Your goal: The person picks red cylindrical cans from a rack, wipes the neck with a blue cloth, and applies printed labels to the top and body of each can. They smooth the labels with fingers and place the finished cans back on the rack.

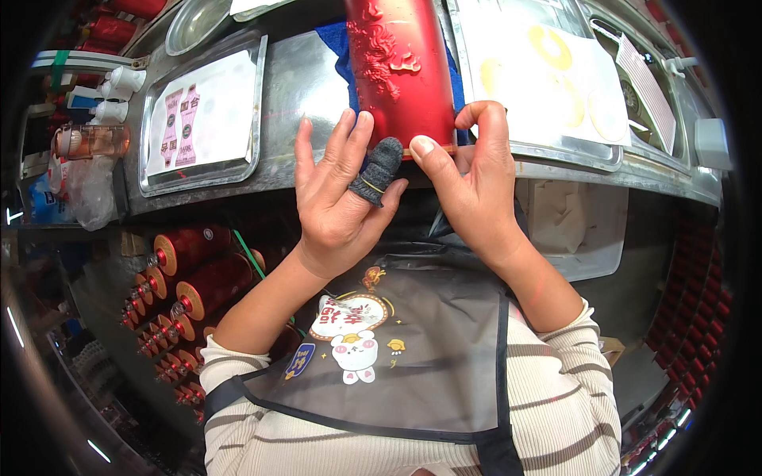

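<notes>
A shiny red cylinder [417, 103] with a raised figure on its left side lies on a blue cloth [336, 46], its near end at the bench's front edge. My left hand [329, 194] is open beside that end, fingers stretched out and their tips at its lower left side. A dark grey knitted finger cover [379, 170], banded with yellow, sits on its index finger. My right hand [480, 178] grips the cylinder's near right end, the thumb pressed on the rim and the index finger bent. The other right fingertips are partly hidden.
On the metal bench, a tray [145, 179] at left carries a white sheet with pink printed strips. At right, another tray [583, 159] bears a sheet with pale yellow shapes. Red cylinders with round wooden ends [190, 301] are racked below left. A white bin [603, 238] stands beneath the bench.
</notes>
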`<state>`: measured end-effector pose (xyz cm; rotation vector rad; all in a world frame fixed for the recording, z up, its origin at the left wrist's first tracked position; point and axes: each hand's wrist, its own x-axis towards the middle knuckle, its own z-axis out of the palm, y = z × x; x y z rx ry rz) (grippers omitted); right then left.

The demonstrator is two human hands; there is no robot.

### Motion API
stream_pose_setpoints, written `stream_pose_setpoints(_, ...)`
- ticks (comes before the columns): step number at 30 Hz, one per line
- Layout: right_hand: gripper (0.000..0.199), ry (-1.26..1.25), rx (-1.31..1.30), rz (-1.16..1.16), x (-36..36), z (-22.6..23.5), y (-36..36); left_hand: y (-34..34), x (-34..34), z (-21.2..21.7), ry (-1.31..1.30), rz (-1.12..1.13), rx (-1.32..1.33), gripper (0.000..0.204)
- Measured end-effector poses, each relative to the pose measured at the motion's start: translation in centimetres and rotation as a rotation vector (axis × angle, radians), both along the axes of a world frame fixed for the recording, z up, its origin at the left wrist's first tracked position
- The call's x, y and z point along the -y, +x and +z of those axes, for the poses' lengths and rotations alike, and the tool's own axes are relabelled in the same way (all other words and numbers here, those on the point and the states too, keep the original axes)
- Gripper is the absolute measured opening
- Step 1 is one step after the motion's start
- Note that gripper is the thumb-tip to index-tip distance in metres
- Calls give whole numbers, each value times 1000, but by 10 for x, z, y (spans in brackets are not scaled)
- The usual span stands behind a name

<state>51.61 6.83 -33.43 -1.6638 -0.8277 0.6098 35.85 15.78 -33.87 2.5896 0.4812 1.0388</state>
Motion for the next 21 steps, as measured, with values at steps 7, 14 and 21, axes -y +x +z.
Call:
stream_pose_setpoints(7,27,69,-72,65,10,-2,11,16,1,26,179,-71,-163,41)
stream_pose_setpoints(14,22,120,-234,125,21,-1,15,34,-10,21,41,98,-114,61)
stream_pose_setpoints(21,32,156,233,57,17,16,7,35,2,7,-513,68,210,70)
